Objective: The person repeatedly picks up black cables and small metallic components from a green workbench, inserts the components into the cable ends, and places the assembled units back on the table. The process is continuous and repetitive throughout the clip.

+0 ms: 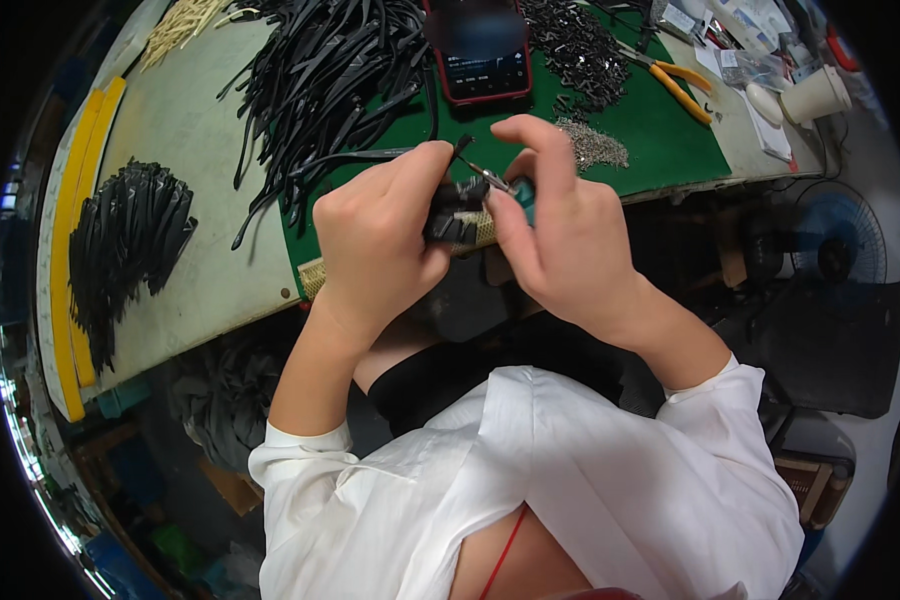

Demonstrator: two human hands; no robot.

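In my closed left hand (380,215) is a long black eyeglass temple (370,155), its hinge end sticking out past the thumb and forefinger. My right hand (565,215) pinches a small screwdriver (523,200) with a teal handle. The screwdriver's thin metal shaft points up and left toward the temple's end; whether they touch I cannot tell. Between the hands, at the table's front edge, sits a dark blocky piece (452,228), partly hidden by my fingers. Beyond my hands, a big heap of black temples (335,75) lies on the green mat (670,150).
A phone (478,50) in a red case, small black parts (580,55), tiny metal pieces (598,145) and orange-handled pliers (675,85) lie beyond. Left are a bundle of black temples (130,240) and a yellow strip (75,240). A white cup (815,97) and fan (835,245) are right.
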